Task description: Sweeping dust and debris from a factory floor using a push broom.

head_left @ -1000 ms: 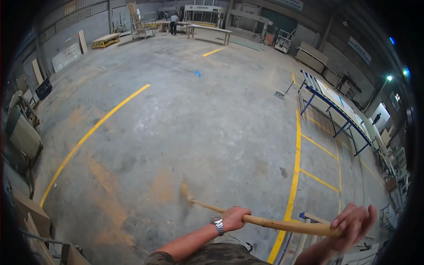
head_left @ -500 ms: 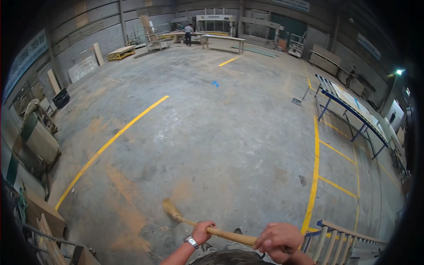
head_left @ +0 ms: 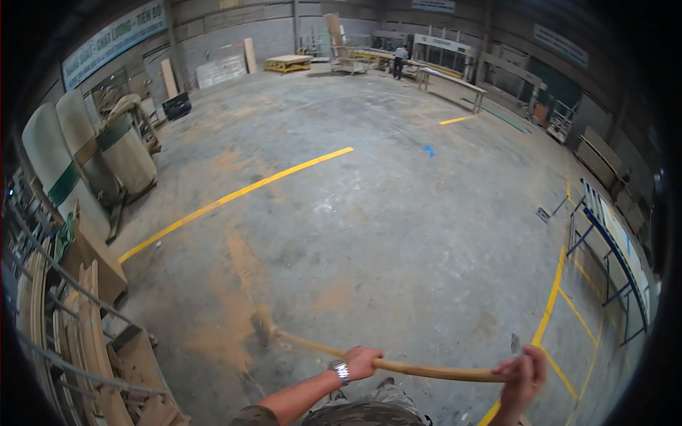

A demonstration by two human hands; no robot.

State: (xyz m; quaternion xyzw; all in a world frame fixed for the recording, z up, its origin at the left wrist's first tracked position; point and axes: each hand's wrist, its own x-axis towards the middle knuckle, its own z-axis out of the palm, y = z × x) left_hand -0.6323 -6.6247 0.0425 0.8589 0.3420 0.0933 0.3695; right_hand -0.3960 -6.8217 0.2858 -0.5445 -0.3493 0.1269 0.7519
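Note:
A broom with a long wooden handle (head_left: 437, 370) slants across in front of me. My left hand (head_left: 362, 361), with a metal-band watch at the wrist, is wrapped round the middle of the handle. My right hand (head_left: 524, 370) grips its upper end, somewhat blurred. Low on the left, the broom head (head_left: 263, 329) is smeared by motion. It appears to be at the floor, against the edge of an orange-brown dust patch (head_left: 217, 344).
Metal rails with boards (head_left: 89, 319) stand close on my left, beyond them upright padded panels (head_left: 50, 153). A blue-legged roller table (head_left: 614, 248) is at right. Yellow lines (head_left: 241, 192) mark the concrete floor. Far off, a person (head_left: 400, 62) stands by workbenches.
My view has turned left, bringing the rails and boards further in. The broom head has shifted to the dust patch, and my right hand has swung outward to the right. Both hands keep hold.

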